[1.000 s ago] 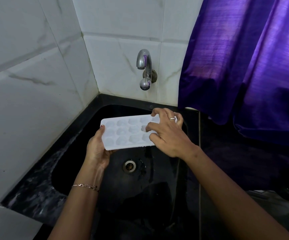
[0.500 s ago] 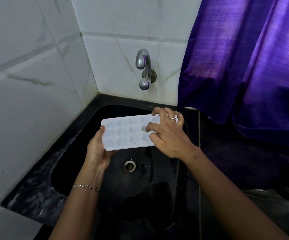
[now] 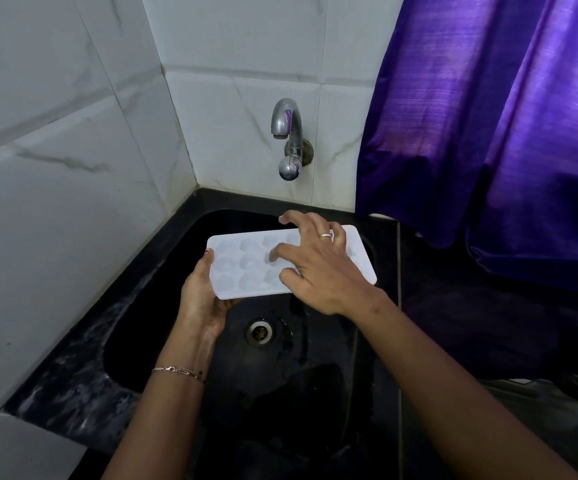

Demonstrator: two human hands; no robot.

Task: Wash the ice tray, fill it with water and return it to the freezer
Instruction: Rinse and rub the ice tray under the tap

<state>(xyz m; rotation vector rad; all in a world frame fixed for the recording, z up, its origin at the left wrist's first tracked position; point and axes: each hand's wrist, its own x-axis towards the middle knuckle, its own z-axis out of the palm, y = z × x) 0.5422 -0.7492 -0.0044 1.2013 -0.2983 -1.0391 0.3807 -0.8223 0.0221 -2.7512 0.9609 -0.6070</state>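
Head view shows one white ice tray (image 3: 232,268), one tap (image 3: 289,133), one black sink (image 3: 315,393) and two hands. The ice tray hangs level over the sink, below the tap. The left hand (image 3: 200,299) grips its left end from underneath, and the right hand (image 3: 318,268) rests on top, fingers spread.

white ice tray (image 3: 242,271), rounded cavities up, roughly level, above the black sink (image 3: 162,327)

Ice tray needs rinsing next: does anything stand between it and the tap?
Nothing visible does: open air separates the tap from the ice tray. Only the right hand lies spread across its top.
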